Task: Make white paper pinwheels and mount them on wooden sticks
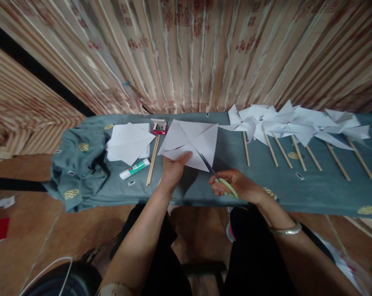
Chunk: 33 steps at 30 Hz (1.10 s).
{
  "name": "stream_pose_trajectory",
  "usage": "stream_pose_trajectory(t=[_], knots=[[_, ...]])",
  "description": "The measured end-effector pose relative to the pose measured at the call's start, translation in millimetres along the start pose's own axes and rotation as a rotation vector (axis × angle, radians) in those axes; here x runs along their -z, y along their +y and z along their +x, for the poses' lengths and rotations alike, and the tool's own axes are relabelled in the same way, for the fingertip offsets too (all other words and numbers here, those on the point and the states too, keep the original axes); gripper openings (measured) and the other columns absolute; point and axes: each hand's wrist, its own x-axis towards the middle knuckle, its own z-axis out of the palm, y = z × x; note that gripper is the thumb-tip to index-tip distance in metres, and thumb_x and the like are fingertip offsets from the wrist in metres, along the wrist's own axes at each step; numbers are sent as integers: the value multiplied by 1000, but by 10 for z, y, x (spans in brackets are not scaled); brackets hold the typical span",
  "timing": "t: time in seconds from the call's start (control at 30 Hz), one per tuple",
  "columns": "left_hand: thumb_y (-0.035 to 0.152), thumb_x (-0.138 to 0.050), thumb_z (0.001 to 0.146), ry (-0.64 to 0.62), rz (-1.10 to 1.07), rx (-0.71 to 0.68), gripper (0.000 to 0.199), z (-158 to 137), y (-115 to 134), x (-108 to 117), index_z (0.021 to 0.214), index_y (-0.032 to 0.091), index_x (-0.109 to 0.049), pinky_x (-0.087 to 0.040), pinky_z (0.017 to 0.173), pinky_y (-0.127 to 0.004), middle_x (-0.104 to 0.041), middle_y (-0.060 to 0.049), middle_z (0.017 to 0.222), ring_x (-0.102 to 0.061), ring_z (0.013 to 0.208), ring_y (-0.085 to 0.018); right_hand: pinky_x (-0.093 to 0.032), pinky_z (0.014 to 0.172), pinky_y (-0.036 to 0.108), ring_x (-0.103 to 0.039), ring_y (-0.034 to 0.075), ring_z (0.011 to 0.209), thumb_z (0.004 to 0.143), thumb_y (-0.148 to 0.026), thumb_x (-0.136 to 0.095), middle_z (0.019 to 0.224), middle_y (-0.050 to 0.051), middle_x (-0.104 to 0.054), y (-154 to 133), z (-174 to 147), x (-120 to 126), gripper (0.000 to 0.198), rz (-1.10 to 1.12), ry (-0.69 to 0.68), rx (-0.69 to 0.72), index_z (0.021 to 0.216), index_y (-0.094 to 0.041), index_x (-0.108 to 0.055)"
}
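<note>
A square sheet of white paper (204,142) is gripped at its near edge by my left hand (174,167), thumb on top. Diagonal creases cross it, and a slit shows on its left part. My right hand (230,183) holds scissors (224,184) with pale green handles and dark blades. Their blades lie along the paper's near right part, pointing toward its middle; whether they are parted is hard to tell. The fingers under the sheet are hidden.
Several white paper pinwheels (289,122) on wooden sticks lie at the right of the cloth-covered table (229,158). Leftward are a stack of white paper (127,142), a glue stick (135,168), loose wooden sticks (153,161) and a small red box of pins (159,127). A curtain (186,57) hangs behind.
</note>
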Motion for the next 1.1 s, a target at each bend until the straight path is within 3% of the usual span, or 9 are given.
stream_pose_trajectory(t=[0.1,0.27,0.37,0.6,0.73,0.8,0.93,1.0,1.1], knots=[[23,-79,60,30,-23,19,52,41,-17,72,111,16,-66,-52,93,-39,-74,-8,104,-68,99,-24,-45,54,25,-60,14,58,53,-58,-82,63,0,-66,85,-90,128,52,-71,99,-21,80,-16,-66],[26,-79,60,1,0,11,57,22,-90,139,115,16,-64,-49,99,-42,-72,-10,112,-66,108,-26,-50,61,31,-69,23,71,63,-55,-76,76,5,-73,248,-140,339,54,-464,526,73,101,-17,-70],[27,-78,60,-35,92,87,58,-17,-178,140,115,15,-64,-48,101,-45,-72,-11,113,-65,110,-29,-52,67,32,-72,26,79,69,-47,-75,83,7,-76,254,-125,365,52,-638,666,105,111,-18,-68],[17,-74,64,-139,324,113,56,-74,-283,146,118,17,-62,-47,104,-51,-74,-11,109,-66,110,-30,-54,74,33,-75,27,87,77,-35,-68,95,8,-77,190,-63,308,53,-744,700,121,125,-17,-58],[16,-75,64,-157,319,68,68,-85,-265,151,128,17,-55,-45,106,-50,-72,-12,113,-64,113,-29,-55,78,35,-74,28,92,83,-31,-61,101,9,-77,208,-31,305,51,-802,712,123,131,-15,-53],[15,-76,63,-140,270,72,81,-92,-260,169,138,18,-45,-48,103,-48,-69,-12,119,-64,113,-28,-56,78,35,-74,29,93,85,-32,-60,103,10,-77,222,-13,303,50,-846,727,104,132,-15,-53],[17,-73,68,-106,242,100,107,-81,-266,283,154,19,-11,-54,94,-43,-62,-15,130,-67,106,-25,-56,75,35,-74,30,91,88,-33,-59,100,11,-77,245,19,284,48,-975,778,81,132,-15,-53],[18,-73,70,-98,352,23,111,-68,-268,376,155,22,-4,-54,94,-44,-52,-18,143,-65,110,-26,-55,71,35,-75,30,86,89,-35,-58,97,12,-77,254,30,268,49,-1035,798,64,133,-14,-52],[19,-71,73,-136,574,-166,97,-73,-258,513,154,23,-18,-45,107,-48,-35,-17,156,-52,130,-31,-54,65,34,-75,31,80,89,-37,-58,92,13,-77,268,40,248,51,-1109,828,25,133,-12,-51]])
